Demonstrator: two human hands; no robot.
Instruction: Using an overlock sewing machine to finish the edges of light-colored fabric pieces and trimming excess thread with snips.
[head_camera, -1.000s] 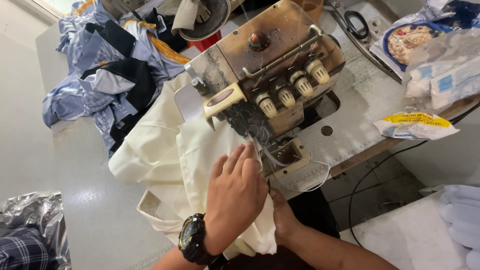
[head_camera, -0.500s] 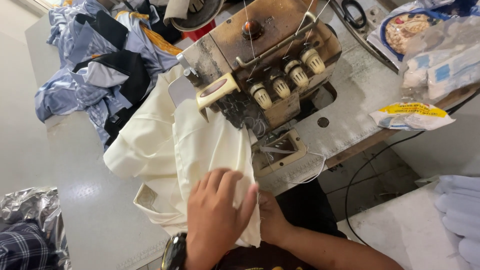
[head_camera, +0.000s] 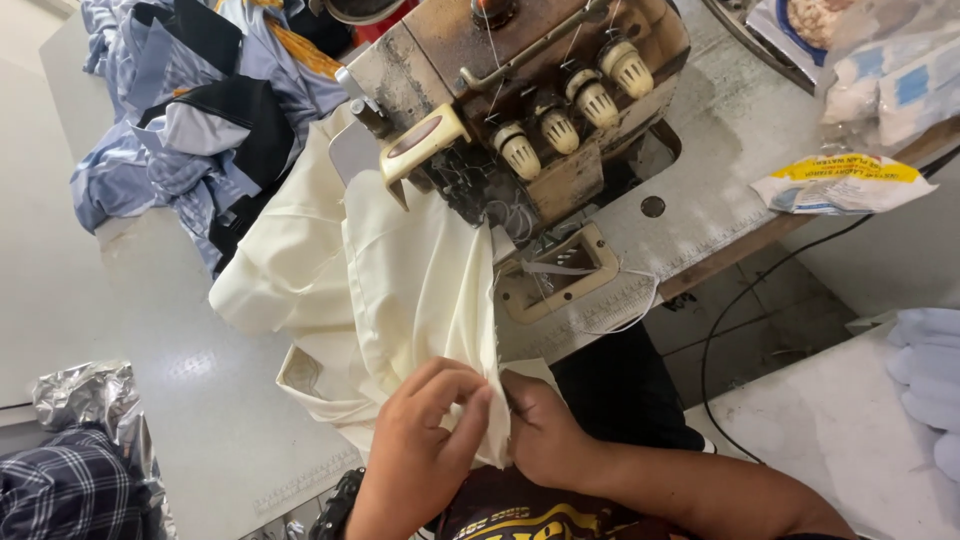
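A cream fabric piece (head_camera: 400, 270) lies spread on the white table (head_camera: 150, 330) and runs up under the worn overlock sewing machine (head_camera: 530, 110). My left hand (head_camera: 425, 435) pinches the cloth's near edge with its fingers curled. Just to its right, my right hand (head_camera: 535, 430) grips the same edge from the other side, partly tucked beneath the cloth. Both hands meet at the fabric's lower right corner, close to my body. A dark wristwatch (head_camera: 335, 505) shows on my left wrist.
A heap of blue, black and grey garments (head_camera: 200, 120) sits at the far left. Crumpled foil (head_camera: 90, 400) and plaid cloth (head_camera: 70, 495) lie at the lower left. Plastic bags (head_camera: 845, 180) rest on the machine table's right. A black cable (head_camera: 740, 300) hangs below.
Both hands have slid back along the cream cloth from near the machine's needle area toward my body, and now pinch its near edge. The view has shifted slightly.
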